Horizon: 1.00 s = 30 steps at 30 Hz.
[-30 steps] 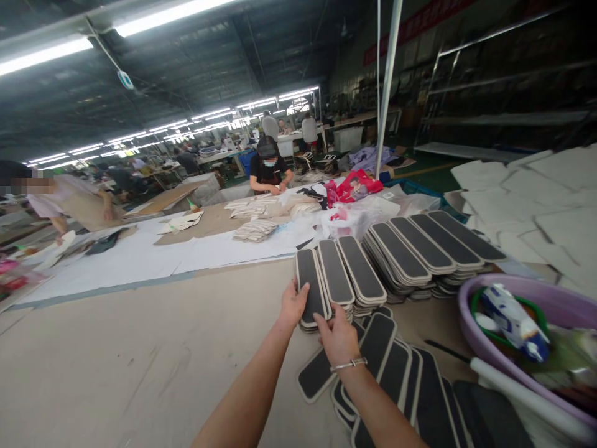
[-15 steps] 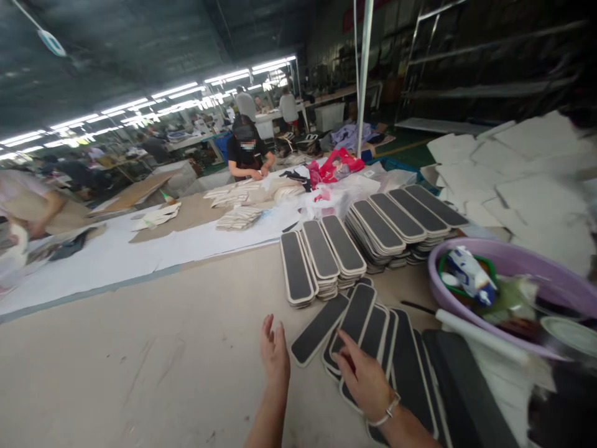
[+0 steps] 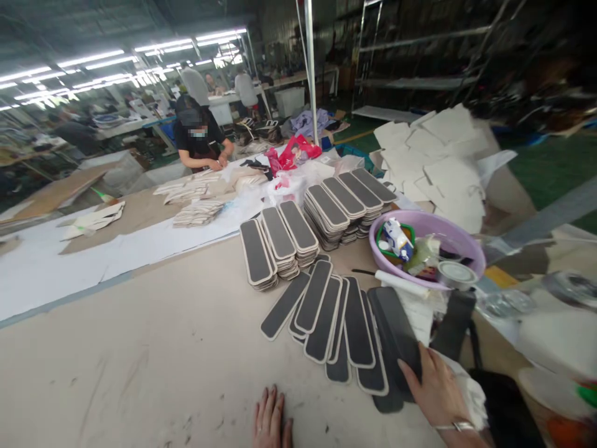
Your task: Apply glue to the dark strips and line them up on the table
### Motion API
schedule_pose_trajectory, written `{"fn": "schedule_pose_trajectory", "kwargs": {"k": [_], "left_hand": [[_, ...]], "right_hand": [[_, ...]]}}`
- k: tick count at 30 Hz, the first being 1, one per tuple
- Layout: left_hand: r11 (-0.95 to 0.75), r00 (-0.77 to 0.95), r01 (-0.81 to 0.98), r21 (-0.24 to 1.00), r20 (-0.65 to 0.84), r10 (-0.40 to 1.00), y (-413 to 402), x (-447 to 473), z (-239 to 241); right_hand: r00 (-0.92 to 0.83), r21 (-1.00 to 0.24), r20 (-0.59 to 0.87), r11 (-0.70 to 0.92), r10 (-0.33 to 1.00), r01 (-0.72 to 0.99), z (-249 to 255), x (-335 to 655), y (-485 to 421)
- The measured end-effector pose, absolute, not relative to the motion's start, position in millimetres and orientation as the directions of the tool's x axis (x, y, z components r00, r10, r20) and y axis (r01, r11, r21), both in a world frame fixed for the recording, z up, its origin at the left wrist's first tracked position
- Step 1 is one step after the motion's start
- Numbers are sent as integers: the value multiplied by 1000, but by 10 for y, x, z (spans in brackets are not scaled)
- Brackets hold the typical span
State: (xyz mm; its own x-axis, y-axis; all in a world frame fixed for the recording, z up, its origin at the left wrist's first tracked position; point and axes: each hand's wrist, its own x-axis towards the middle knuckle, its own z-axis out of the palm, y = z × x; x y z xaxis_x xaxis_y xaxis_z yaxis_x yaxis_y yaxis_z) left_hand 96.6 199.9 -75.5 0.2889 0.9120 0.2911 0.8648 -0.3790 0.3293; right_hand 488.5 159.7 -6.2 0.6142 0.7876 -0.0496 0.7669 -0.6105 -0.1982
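Broadly, a worktop [image 3: 140, 354], plain pads [image 3: 392, 323] in hand.
Basin [image 3: 448, 225] at three o'clock; the plain pads at four, right hand [image 3: 438, 387] with fingers grasping their near edge; left hand [image 3: 269, 422] at six, fingers released, flat.

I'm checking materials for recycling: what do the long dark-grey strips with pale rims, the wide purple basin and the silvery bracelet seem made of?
Long dark-grey strips with pale rims: perhaps coated fabric or foam; matt faces, lighter layered edges.
Wide purple basin: probably moulded plastic; smooth, faintly glossy, evenly coloured.
Silvery bracelet: likely polished metal, from its bright glint; which metal is unclear.
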Motion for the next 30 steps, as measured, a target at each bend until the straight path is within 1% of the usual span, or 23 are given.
{"fn": "schedule_pose_trajectory", "kwargs": {"k": [2,4,9,16,21,25,30], "left_hand": [[-401,333,869,289,259,907,2017,911,-770],[-424,372,868,260,227,900,2033,854,-761],[-455,431,861,227,149,890,2051,809,-650],[-422,407,882,209,109,907,2021,894,-483],[-388,385,901,196,56,921,1983,939,-411],[-399,391,894,206,79,917,1972,939,-423],[-427,409,871,243,124,904,1984,904,-489]], "right_hand": [[630,-172,-223,-666,744,726,-9,4929,1672],[638,-165,-288,-693,714,701,44,4953,1755],[641,-159,-329,-710,693,686,174,4937,1915],[618,-154,-355,-696,701,701,252,4890,2014],[670,-149,-367,-752,646,643,195,4906,2065],[686,-148,-403,-783,605,604,161,4917,2117],[705,-152,-338,-776,623,612,103,4884,2122]]}}
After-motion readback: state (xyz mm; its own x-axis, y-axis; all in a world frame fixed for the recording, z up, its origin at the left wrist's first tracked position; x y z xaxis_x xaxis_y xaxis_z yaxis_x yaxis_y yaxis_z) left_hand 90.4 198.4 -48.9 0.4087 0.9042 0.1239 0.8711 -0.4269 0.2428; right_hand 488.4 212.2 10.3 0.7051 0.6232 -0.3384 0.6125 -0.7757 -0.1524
